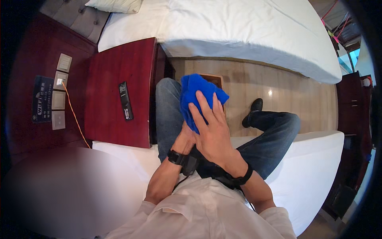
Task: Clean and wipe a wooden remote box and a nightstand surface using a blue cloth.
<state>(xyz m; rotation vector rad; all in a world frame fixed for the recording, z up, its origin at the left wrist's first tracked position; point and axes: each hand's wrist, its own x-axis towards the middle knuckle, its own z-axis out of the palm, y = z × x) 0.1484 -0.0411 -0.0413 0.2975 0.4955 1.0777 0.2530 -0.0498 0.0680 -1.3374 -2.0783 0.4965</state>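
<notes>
A folded blue cloth (195,86) is held between my two hands above my lap. My right hand (212,128) lies over the cloth with its fingers spread across the top. My left hand (188,134) is under the cloth and mostly hidden by it and by my right hand. Left of my hands, a black remote control (125,101) lies on the dark red wooden nightstand (101,89); near one end its batteries seem to show. Whether anything is wrapped in the cloth cannot be seen.
White-sheeted beds stand ahead (238,27) and beneath me (313,161). Beyond my knees, an open wooden box or bin (221,82) is on the floor, partly behind the cloth. An orange cable (71,107) hangs from a wall socket (60,80) at the left. A dark wooden cabinet (347,104) stands at the right.
</notes>
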